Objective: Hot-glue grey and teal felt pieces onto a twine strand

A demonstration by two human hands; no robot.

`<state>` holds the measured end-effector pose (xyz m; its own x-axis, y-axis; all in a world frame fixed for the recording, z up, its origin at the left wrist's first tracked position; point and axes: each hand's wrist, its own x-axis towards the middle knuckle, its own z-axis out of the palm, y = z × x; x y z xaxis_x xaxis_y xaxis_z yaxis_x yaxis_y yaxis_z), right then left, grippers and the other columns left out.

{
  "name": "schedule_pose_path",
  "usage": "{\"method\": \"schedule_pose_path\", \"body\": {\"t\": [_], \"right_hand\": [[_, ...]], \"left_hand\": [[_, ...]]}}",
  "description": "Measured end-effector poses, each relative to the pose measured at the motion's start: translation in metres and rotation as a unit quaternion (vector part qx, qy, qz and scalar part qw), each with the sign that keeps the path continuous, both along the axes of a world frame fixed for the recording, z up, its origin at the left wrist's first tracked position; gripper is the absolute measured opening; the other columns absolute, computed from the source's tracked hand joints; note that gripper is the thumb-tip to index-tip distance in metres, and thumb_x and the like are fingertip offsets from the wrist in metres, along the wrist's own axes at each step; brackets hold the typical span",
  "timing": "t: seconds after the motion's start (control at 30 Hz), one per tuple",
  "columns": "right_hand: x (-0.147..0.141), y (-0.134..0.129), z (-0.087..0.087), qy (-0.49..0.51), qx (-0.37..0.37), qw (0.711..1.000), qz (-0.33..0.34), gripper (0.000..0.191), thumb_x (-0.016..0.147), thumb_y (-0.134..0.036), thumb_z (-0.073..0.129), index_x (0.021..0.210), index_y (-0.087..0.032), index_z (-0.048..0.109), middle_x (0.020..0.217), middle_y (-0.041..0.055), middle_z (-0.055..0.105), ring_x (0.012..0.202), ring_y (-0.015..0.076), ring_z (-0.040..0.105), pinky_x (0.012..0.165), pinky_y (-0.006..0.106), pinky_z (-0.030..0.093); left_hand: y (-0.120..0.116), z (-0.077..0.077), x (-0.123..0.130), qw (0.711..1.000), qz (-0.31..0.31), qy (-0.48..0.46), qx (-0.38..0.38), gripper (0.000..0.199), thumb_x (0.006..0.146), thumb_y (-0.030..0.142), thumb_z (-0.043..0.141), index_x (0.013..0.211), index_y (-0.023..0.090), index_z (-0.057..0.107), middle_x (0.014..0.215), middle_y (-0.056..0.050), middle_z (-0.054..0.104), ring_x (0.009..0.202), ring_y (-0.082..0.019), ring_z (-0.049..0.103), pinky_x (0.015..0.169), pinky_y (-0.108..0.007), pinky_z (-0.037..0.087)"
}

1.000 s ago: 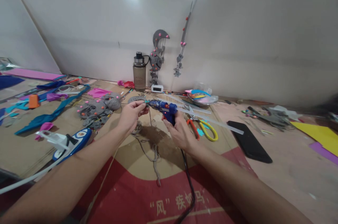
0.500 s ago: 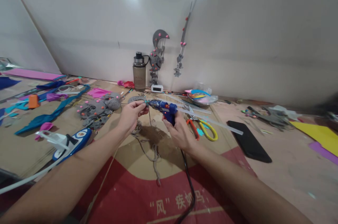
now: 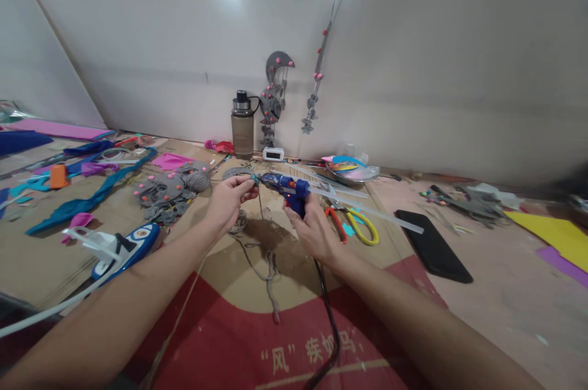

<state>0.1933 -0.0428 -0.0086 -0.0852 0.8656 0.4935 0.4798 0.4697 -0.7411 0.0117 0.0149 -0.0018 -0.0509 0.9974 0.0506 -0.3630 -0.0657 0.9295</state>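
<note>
Gripped by its handle in the right hand (image 3: 316, 232), a blue glue gun (image 3: 295, 191) sits at the centre of the head view, its nozzle at or just beside a small teal piece (image 3: 254, 178) pinched in the left hand (image 3: 231, 199). Gluing appears to be under way; whether any glue is on the piece is too small to tell. Gray cord (image 3: 271, 271) lies loose below centre, seemingly left to be worked, while a crescent-topped gray hanging (image 3: 272, 106) at upper centre looks already assembled.

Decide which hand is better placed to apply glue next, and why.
Probably the right hand: it grips the glue gun, which points toward the small green piece held by the left hand.
</note>
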Motion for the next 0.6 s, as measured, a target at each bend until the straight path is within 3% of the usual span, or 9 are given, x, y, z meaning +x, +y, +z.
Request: {"method": "schedule_pose_path", "body": {"t": [0.43,0.6], "right_hand": [[0.000,-0.001,0.001,0.004,-0.027,0.999,-0.019,0.027,0.082,-0.034,0.051,0.101,-0.015,0.053,0.091,0.0086,0.061,0.080,0.0214,0.058,0.077,0.036,0.048],[0.003,0.017,-0.013,0.169,-0.107,0.979,0.034,0.026,0.077,-0.031,0.053,0.101,-0.020,0.047,0.091,0.0031,0.061,0.060,0.0127,0.053,0.055,0.029,0.048]], "left_hand": [[0.002,-0.002,-0.001,1.000,0.001,-0.014,-0.015,0.016,0.061,0.018,0.075,0.069,0.011,0.063,0.063,-0.002,0.062,0.057,-0.010,0.059,0.060,-0.023,0.049],[0.008,-0.005,-0.005,0.998,0.008,-0.044,-0.048,0.008,0.066,0.011,0.070,0.068,0.010,0.063,0.062,-0.003,0.063,0.057,-0.008,0.059,0.059,-0.019,0.049]]}}
